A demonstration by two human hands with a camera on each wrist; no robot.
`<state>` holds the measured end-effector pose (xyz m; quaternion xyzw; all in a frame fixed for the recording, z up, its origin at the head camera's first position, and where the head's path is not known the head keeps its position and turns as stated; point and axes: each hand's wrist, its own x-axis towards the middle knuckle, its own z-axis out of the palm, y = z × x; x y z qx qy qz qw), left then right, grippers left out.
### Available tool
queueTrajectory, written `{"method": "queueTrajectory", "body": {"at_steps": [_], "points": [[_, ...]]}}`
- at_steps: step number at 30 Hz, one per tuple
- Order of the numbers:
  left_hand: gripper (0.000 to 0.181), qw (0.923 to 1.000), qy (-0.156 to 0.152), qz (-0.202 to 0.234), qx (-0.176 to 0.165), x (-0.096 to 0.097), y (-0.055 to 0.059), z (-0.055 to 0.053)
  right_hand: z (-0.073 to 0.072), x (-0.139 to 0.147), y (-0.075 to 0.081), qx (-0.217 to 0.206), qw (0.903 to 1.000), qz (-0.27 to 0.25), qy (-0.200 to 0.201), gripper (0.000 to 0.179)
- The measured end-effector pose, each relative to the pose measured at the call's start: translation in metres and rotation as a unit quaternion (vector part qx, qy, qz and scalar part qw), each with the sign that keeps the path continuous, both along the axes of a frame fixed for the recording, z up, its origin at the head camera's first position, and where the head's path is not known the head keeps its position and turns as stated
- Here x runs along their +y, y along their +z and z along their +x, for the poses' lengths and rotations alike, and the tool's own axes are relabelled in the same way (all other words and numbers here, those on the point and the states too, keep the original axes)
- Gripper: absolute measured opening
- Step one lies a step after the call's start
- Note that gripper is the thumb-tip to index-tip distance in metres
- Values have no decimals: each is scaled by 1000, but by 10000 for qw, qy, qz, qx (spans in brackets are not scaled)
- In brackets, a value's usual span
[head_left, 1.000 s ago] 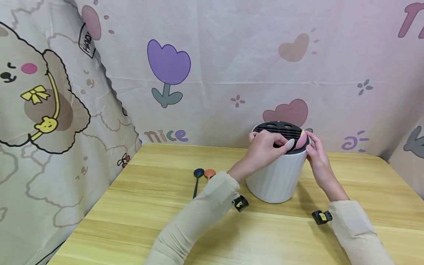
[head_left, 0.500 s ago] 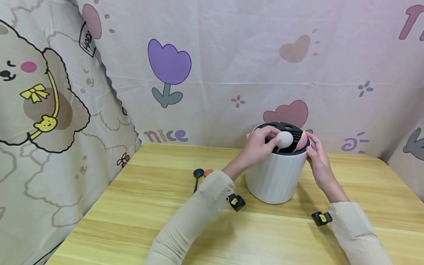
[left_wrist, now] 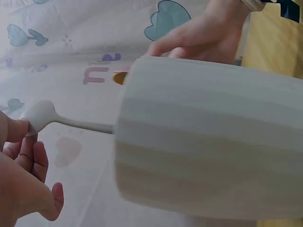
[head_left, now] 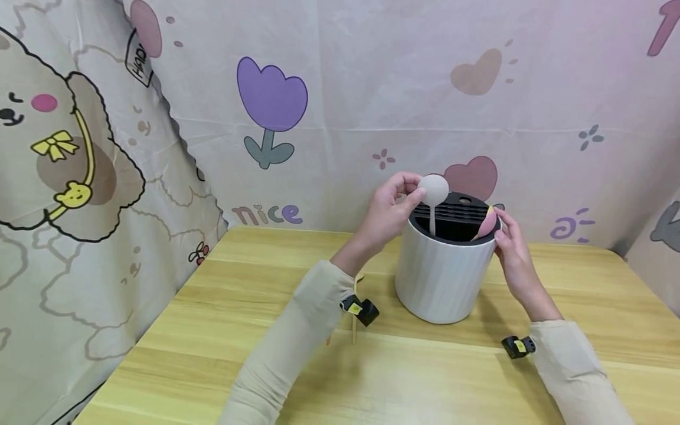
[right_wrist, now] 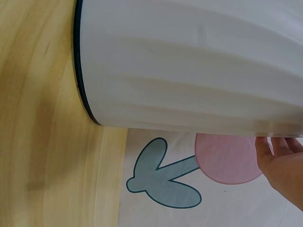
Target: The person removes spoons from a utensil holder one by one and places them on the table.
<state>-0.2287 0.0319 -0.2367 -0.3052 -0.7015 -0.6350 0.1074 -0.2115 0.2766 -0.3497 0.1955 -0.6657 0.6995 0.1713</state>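
The back cloth reads "nice" and the left-hand cloth "HAD" (cut off at the edge).

- Right of centre: the container, white with soft vertical bands, its slatted insert black.
- Above its mouth: a pale grey spoon.
- At the insert's right edge: a pink utensil tipped yellow.
- Lower frame: plain beige left sleeve and right sleeve.
- Across the lower frame: the table, streaky yellow-tan wood grain.
- Upper frame: pale pinkish backdrop printed with a purple tulip, grey-green stem.
- Far left: cream curtain, black-outlined animal, pink cheek, yellow bow.
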Motion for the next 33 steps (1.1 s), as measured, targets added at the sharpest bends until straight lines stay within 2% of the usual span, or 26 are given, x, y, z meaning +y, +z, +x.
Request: {"method": "queueTrajectory", "body": {"at_steps": [3, 8, 13, 17, 22, 26, 29, 33], "points": [[15, 9997, -153, -28, 188, -6, 10, 4, 0, 0, 0, 67, 10000, -35, 38, 44], [15, 9980, -165, -91, 595, -16, 29, 15, 0, -1, 0, 46, 9999, -138, 80, 43], [16, 9940, -373, 66, 1028, -25, 50, 31, -1, -2, 1, 41, 9998, -186, 107, 43], [16, 9911, -449, 86, 1250, -35, 60, 44, -1, -1, 1, 67, 9999, -120, 104, 42], [16, 9897, -395, 145, 1370, -48, 62, 53, -2, 0, 1, 84, 9999, -61, 86, 42], [16, 9911, -312, 164, 1283, -59, 58, 56, -1, -1, 0, 61, 9999, -52, 70, 43], [16, 9933, -237, 129, 1125, -68, 52, 55, -1, -1, 0, 51, 9999, -65, 66, 43], [16, 9976, -57, 87, 681, -81, 41, 53, 1, 0, 0, 49, 9999, -64, 78, 44]]}}
